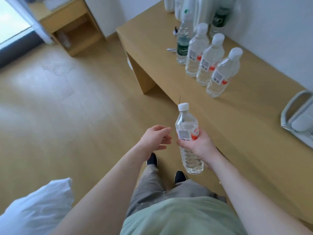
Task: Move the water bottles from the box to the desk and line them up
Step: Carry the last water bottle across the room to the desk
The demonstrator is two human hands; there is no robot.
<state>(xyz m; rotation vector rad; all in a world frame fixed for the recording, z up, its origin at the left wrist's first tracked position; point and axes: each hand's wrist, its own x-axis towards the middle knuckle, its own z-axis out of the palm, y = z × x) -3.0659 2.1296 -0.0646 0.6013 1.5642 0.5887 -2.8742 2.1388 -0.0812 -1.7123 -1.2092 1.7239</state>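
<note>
Clear bottle (188,133) is riding in the right hand (199,146), left hand (155,138) loosely spread; it's risking toppling the desk row (211,65)

I've got one clear bottle (188,138), white cap, red-and-white label, upright and slightly tilted in the air just off the desk (228,119) edge. Three like it (197,50) (210,61) (223,73) stand upright in a close diagonal row on the wooden desk, labels facing me.
</note>
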